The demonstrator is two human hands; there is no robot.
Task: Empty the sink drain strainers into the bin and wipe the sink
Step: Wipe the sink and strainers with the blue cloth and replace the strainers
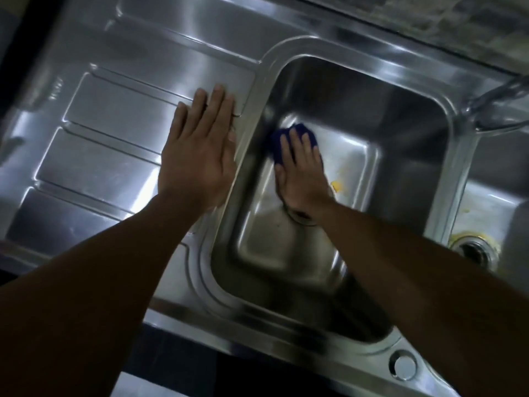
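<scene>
A stainless steel sink (406, 90) with two basins fills the view. In the left basin, my right hand (300, 173) presses a dark blue cloth (279, 141) flat against the basin floor near its left wall. That basin's drain (303, 220) is mostly hidden under my right wrist. My left hand (200, 150) lies flat, fingers together, on the ribbed drainboard (108, 133) beside the basin rim and holds nothing. Yellow residue (336, 186) sits on the basin floor just right of my right hand. The right basin's drain (472, 250) has yellowish stains around its ring.
A curved chrome faucet (492, 96) reaches in from the upper right. A round capped hole (402, 365) sits on the sink's front rim. A speckled stone counter strip (458, 24) runs behind the sink. Dark cabinet front lies below the front edge.
</scene>
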